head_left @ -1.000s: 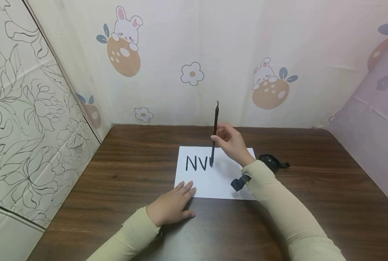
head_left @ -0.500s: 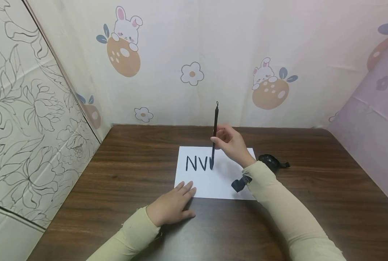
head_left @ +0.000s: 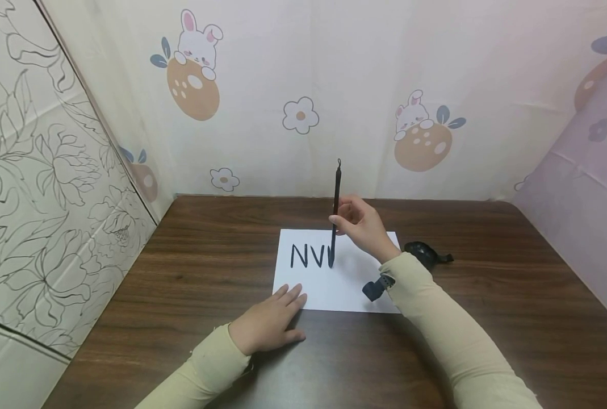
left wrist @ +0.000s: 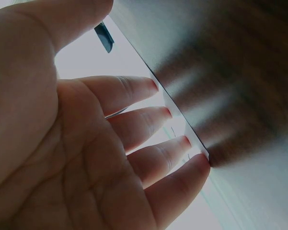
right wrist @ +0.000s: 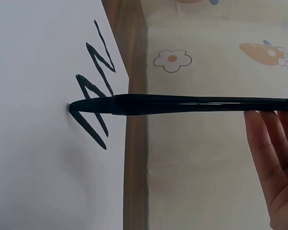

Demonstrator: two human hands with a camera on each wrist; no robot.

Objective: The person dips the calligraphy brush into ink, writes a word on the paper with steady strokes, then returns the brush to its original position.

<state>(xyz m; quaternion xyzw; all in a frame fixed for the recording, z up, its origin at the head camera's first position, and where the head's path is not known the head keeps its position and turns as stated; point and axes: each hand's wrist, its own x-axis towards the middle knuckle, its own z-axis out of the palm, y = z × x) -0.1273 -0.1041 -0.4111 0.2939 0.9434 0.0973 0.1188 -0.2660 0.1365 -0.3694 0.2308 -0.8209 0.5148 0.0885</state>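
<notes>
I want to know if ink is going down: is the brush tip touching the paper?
Touching. The right wrist view shows the brush tip meeting the paper at the end of a black stroke, no gap visible.

The desk [head_left: 216, 244] shows wood grain, smooth with a soft sheen. Behind its far edge, the backdrop [head_left: 262, 68] looks like matt, lightly creased cloth. The paper sheet [head_left: 329, 292] is smooth and matt. The brush handle [right wrist: 182, 103] is glossy. The sleeves [head_left: 451, 329] are matt, wrinkled fabric; the rounded black object [head_left: 422, 253] toward the desk's right edge looks like shiny plastic.
</notes>
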